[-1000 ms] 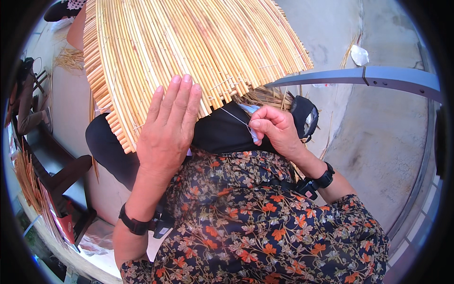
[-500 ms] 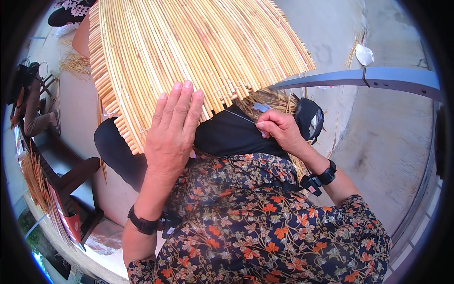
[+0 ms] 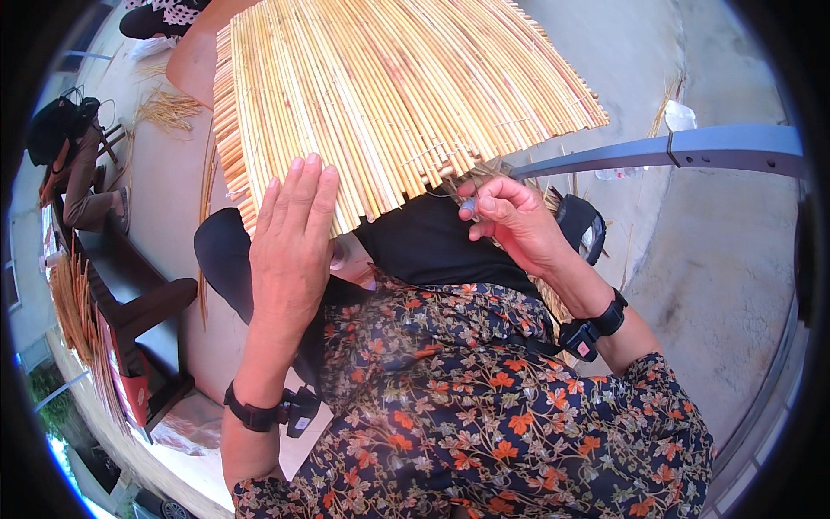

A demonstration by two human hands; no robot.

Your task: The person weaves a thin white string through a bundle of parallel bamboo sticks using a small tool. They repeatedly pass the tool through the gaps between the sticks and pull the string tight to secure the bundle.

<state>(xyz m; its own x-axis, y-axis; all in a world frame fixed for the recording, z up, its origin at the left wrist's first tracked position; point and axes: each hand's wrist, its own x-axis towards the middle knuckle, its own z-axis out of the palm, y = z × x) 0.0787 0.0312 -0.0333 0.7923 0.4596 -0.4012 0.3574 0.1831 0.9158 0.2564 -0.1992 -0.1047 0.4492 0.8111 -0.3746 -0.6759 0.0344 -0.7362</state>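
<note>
A mat of straight straw-coloured stalks [image 3: 389,95], laid side by side and tied with pale thread, slopes away over my lap. My left hand [image 3: 294,225] lies flat on its near left edge, fingers stretched out and close together. Just off the near right edge is my right hand [image 3: 523,221], its fingers bent and drawn together. A small pale-blue thing [image 3: 468,205] shows at those fingertips; what it is, I cannot make out. Whether a thread runs from the hand to the mat cannot be seen now.
Behind my right hand a blue-grey metal bar [image 3: 718,149] runs to the right. A dark bench [image 3: 138,294] with a bundle of stalks [image 3: 73,303] stands at left. Another person [image 3: 82,164] sits beyond it. Loose stalks [image 3: 169,110] lie on the floor.
My right hand has risen slightly toward the mat's edge and turned. The thin line between it and the mat no longer shows. The mat has shifted right in view; my left hand stays on it.
</note>
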